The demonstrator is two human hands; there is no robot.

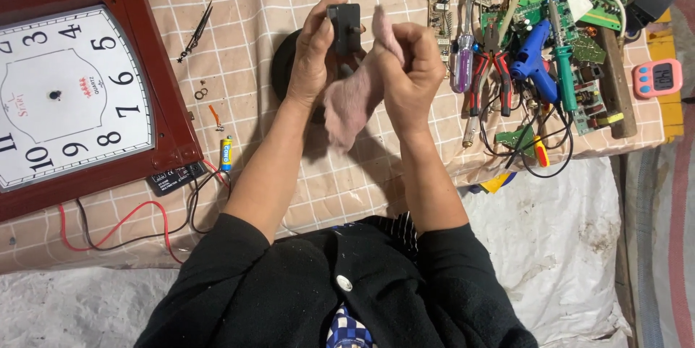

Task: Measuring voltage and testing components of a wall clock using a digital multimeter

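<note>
My left hand [313, 55] holds a small black box-shaped clock mechanism [343, 28] upright above the checked cloth. My right hand [413, 73] is closed on a pink rag [351, 102], which is pressed against the side of the mechanism and hangs down between my wrists. A dark round object [282, 66] lies on the cloth behind my left hand, mostly hidden.
A large wall clock [79, 87] with a dark red frame lies at the left, red and black wires [130, 221] trailing from it. Clock hands [197, 31], a small battery [226, 153], pliers [492, 73], a blue glue gun [532, 55], circuit boards [579, 1] and a pink timer [657, 77] lie around.
</note>
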